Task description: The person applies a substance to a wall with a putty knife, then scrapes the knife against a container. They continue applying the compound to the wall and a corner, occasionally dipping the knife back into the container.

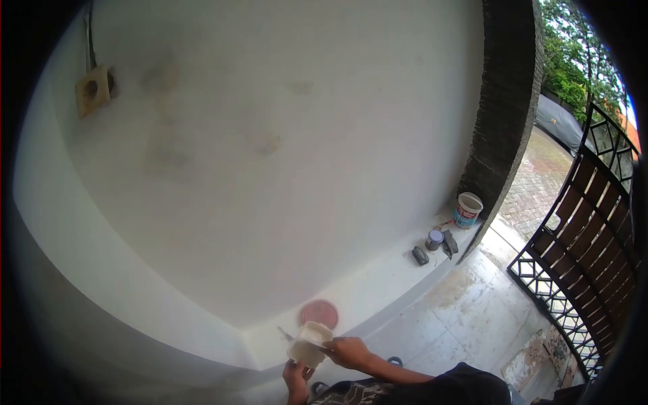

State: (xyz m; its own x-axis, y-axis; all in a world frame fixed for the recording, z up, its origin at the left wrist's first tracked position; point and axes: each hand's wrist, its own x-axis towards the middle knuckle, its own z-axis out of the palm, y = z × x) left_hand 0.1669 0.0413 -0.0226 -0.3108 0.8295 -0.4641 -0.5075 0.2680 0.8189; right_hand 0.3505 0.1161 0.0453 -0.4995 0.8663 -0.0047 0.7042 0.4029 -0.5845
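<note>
At the bottom centre, my left hand [295, 375] is closed round the lower side of a pale, cream-coloured container [305, 354]. My right hand [348, 352] grips a light, flat-looking piece [315, 332] over the container's top; whether it is a lid or a tool I cannot make out. Just behind them, a round reddish lid or dish [319, 314] lies on the white ledge. A small thin tool [285, 333] rests on the ledge left of the container.
A paint bucket [468, 210], a small lidded can [434, 239] and dark lumps [420, 255] stand along the ledge [378, 277]. An electrical box [92, 91] hangs on the left wall. A slatted gate [587, 216] is at the right, with stained boards [530, 361] below.
</note>
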